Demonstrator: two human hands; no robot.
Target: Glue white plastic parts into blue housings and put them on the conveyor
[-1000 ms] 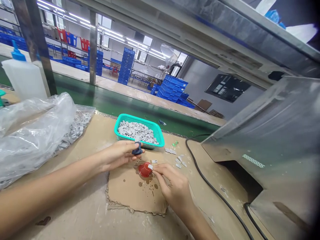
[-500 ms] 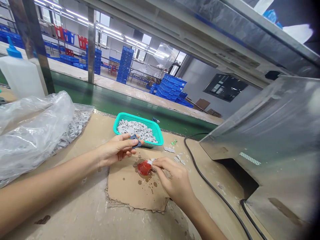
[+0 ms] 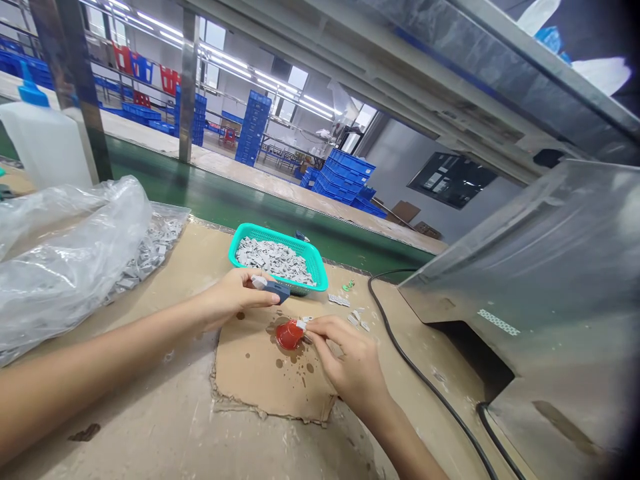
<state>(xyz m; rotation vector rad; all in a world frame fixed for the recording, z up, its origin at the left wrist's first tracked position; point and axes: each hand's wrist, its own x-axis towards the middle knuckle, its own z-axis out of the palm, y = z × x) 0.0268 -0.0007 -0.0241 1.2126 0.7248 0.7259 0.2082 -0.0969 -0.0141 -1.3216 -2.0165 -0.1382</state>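
Note:
Between the thumb and fingers of my left hand (image 3: 239, 293) is a dark blue piece (image 3: 278, 291) with a light grey part (image 3: 259, 282) at its left end. It is held just in front of a teal basket (image 3: 320, 268) filled with small grey pieces (image 3: 275, 259). My right hand (image 3: 345, 343) pinches a small whitish piece (image 3: 301, 325) at the right edge of a red dish (image 3: 288, 335). The dish rests on a stained cardboard sheet (image 3: 260, 380), with wet spots around it.
Left, a clear plastic bag (image 3: 75, 267) of grey pieces lies near a white bottle (image 3: 47, 143). Loose grey pieces (image 3: 357, 319) and a green bit (image 3: 349, 285) sit right of the basket. A black cable (image 3: 400, 340) runs beside a metal housing (image 3: 550, 267).
My left hand has turned the dark blue piece, so its long side and the light grey part now show. My right hand stays at the red dish.

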